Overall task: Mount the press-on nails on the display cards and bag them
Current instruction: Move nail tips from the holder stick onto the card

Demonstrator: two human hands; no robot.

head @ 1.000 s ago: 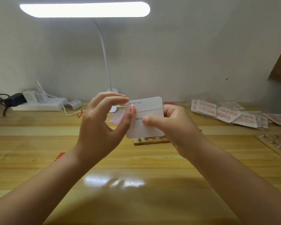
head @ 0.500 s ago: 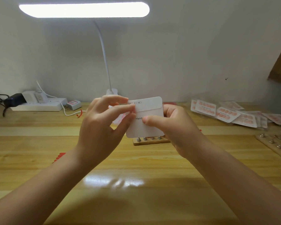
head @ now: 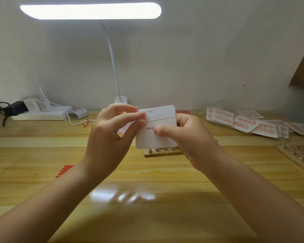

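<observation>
The white display card (head: pixel 156 127) is held upright above the bench (head: pixel 147 199), its blank back toward the camera and its long axis running left to right. The right hand (head: pixel 188 135) has its grip closed on the card, thumb pressed across the face. The left hand (head: pixel 109 135) pinches the card's upper left edge between thumb and fingertips. Printed text reads "Hand", the rest hidden by the thumb; "M" sits by small boxes near the top. Bagged nail cards (head: pixel 244 122) lie far right

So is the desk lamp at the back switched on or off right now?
On. The desk lamp has a bright white glowing bar, and its light reflects off the table.
</observation>
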